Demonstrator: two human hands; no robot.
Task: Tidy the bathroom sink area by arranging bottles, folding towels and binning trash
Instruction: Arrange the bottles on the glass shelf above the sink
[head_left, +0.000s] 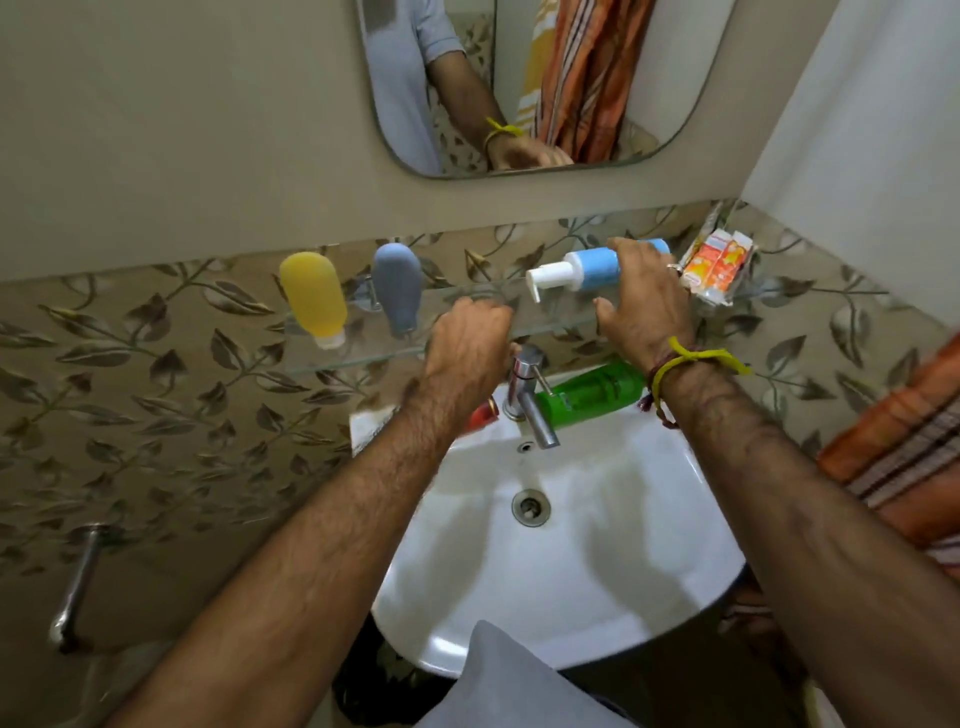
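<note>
At the far left of the glass shelf (358, 358) a yellow bottle (315, 298) stands cap-down, and just to its right a grey-blue bottle (399, 287) stands the same way, the two close but apart. Right of them the left hand (470, 347) is over the shelf's near edge with its fingers curled under; its grip looks clenched, though whether it holds anything cannot be told. Below it, on the far rim of the white sink (561, 545), a small red item (484, 411) shows beside the wrist, left of the chrome tap (530, 397). Behind the tap a green bottle (592, 392) lies on its side along the sink's far rim. Above, on the shelf, a blue pump bottle (582, 270) lies with its white pump pointing left; the right hand (644, 306) is wrapped over its body, grip grasping it. A yellow thread (696, 361) circles that wrist. Just right of the hand, an orange packet (714, 267) sits at the shelf's right end. At the far right edge hangs an orange striped towel (904, 447).
</note>
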